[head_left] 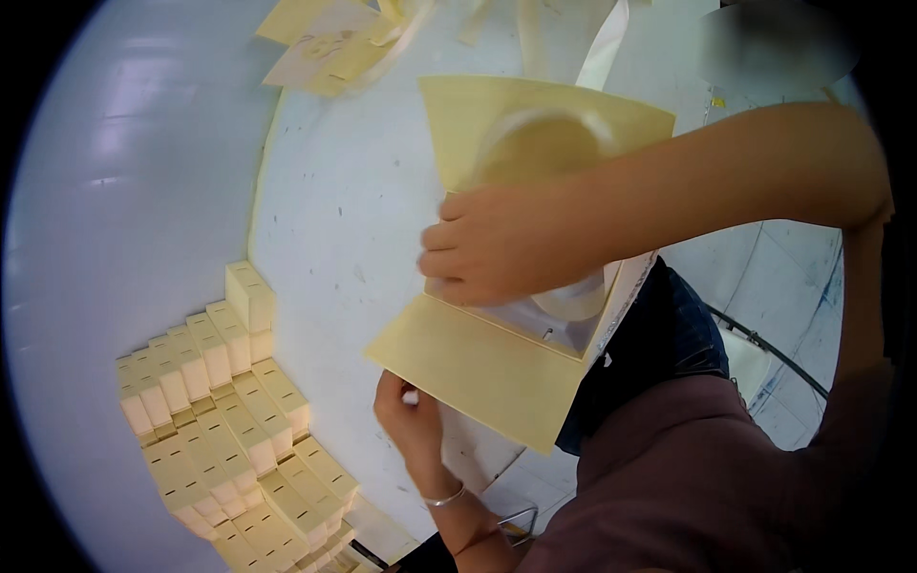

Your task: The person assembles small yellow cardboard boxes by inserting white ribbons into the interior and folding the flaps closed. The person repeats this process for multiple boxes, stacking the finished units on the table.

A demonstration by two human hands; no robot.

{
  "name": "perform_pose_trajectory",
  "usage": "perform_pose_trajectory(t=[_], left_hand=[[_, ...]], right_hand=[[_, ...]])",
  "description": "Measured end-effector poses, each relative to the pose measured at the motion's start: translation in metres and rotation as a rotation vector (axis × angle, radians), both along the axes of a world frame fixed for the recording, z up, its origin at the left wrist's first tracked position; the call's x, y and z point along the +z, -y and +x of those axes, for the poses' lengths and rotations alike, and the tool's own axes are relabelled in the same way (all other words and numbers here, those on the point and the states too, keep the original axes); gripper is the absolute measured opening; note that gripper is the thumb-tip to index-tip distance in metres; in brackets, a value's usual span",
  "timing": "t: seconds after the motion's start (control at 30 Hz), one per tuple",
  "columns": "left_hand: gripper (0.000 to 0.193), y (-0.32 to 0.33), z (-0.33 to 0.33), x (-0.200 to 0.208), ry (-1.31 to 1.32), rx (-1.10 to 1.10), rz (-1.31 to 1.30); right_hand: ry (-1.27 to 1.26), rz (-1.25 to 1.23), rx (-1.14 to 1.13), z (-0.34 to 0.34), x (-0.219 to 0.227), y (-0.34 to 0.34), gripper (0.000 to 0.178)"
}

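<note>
Open box (pixel 501 327): pale cream board, crisp fold lines, whitish inside, sits on white, dark-specked counter (pixel 325 210). Lower flap (pixel 482 372) and upper flap (pixel 463 119) both laid out flat-ish, angled corners. Blurred pale ring (pixel 544 114) shows at the right forearm, over the box's upper half; can't tell what it's made of. Stacks of slim cream cartons (pixel 229 420) with dark slots stand left of the box, stepped, strip of counter between. Box's right end sits close to the person's body; tiled floor (pixel 798 277) past that. Right hand (pixel 501 239) palm-down across the box opening, fingers bent, grip unclear. Left hand (pixel 409 415) curled at the lower flap's edge; can't tell if pinching.
</note>
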State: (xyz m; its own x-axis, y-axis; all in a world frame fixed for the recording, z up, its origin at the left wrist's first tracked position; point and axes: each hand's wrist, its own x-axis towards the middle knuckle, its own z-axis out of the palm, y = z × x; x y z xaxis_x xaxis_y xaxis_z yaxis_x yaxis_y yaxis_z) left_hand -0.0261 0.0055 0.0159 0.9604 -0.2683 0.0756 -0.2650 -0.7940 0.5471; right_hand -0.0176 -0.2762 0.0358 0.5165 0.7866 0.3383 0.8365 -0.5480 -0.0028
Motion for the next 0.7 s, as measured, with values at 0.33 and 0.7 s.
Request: perform_pose_trajectory(t=[0.33,0.7], left_hand=[[0.015,-0.087,-0.04,-0.011,-0.239,0.252,-0.018],[0.024,-0.028,-0.036,0.049,0.327,-0.005,-0.119]], right_hand=[[-0.429,-0.408,-0.197,-0.021,0.019,0.004,0.007],[-0.813,0.945,-0.249,-0.03,0.07,0.033,0.014]])
